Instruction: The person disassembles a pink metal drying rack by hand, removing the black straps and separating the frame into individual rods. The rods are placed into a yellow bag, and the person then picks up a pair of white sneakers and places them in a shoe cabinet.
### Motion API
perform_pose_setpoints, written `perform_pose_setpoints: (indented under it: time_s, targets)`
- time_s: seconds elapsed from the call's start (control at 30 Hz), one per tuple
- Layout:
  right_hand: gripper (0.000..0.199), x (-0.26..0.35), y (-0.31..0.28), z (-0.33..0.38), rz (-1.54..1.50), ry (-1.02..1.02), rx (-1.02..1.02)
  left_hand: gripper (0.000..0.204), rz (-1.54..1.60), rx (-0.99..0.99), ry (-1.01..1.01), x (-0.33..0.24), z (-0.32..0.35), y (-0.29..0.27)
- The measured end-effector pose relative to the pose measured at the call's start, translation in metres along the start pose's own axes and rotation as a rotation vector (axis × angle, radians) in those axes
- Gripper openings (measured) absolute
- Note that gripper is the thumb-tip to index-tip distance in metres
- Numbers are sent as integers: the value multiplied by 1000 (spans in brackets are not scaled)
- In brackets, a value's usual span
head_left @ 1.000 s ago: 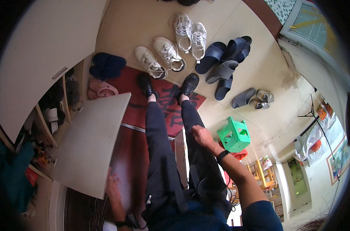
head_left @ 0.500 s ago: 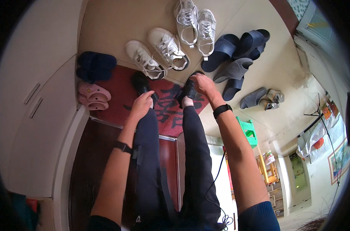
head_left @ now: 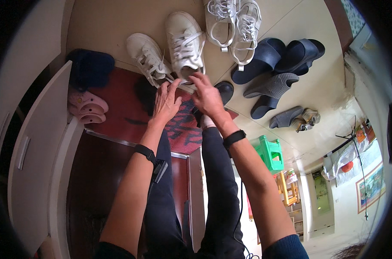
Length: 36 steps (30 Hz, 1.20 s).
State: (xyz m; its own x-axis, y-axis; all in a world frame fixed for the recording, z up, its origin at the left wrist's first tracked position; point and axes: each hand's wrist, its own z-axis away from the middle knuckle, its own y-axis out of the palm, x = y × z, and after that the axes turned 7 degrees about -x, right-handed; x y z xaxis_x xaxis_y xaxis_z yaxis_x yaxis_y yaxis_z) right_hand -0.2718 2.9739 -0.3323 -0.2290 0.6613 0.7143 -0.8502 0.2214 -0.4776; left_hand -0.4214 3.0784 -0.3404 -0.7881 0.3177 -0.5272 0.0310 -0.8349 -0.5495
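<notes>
A pair of white lace-up sneakers stands at the upper middle, heels toward me: the left sneaker (head_left: 145, 52) and the right sneaker (head_left: 182, 36). My left hand (head_left: 166, 102) is at the left sneaker's heel, fingers stretched and apart. At the right sneaker's heel, my right hand (head_left: 208, 97) has its fingers slightly bent and apart; whether they touch the shoe is hard to tell. On my right foot is a black shoe (head_left: 224, 91), partly behind that hand. The black shoe on my left foot (head_left: 145, 93) sits in shadow on the red mat (head_left: 118, 86).
A second white sneaker pair (head_left: 246, 32) stands farther up. Dark slides (head_left: 265, 56), grey slides (head_left: 273, 84) and small shoes (head_left: 310, 116) lie right. Pink clogs (head_left: 90, 108) and navy slippers (head_left: 92, 67) sit left, beside an ajar cabinet door (head_left: 40, 125). A green stool (head_left: 270, 155) stands right.
My right hand has left the black shoe on my right foot and moved left to the white sneaker. My left hand has moved forward from my left ankle. The cabinet door has swung ajar.
</notes>
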Motion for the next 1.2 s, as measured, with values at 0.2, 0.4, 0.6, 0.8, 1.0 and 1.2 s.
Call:
perform_pose_setpoints:
  time_s: [0.2,0.4,0.6,0.8,1.0,1.2]
  targets:
    - [59,-42,-73,-47,484,-90,-421,72,-196,142,52,-13,-8,6]
    - [34,-53,-67,-98,566,186,-25,59,-273,107,-66,-22,-26,18]
    - [23,-35,-73,-46,273,216,-138,55,-302,60,-29,-43,6,-38]
    - [30,-11,-161,74,26,191,-126,78,-167,427,-226,-76,40,-160]
    - [35,31,-258,247,-12,369,28,82,-471,693,-331,-122,138,-254]
    - [38,94,-301,464,-298,763,-168,78,-480,853,-334,-163,251,-344]
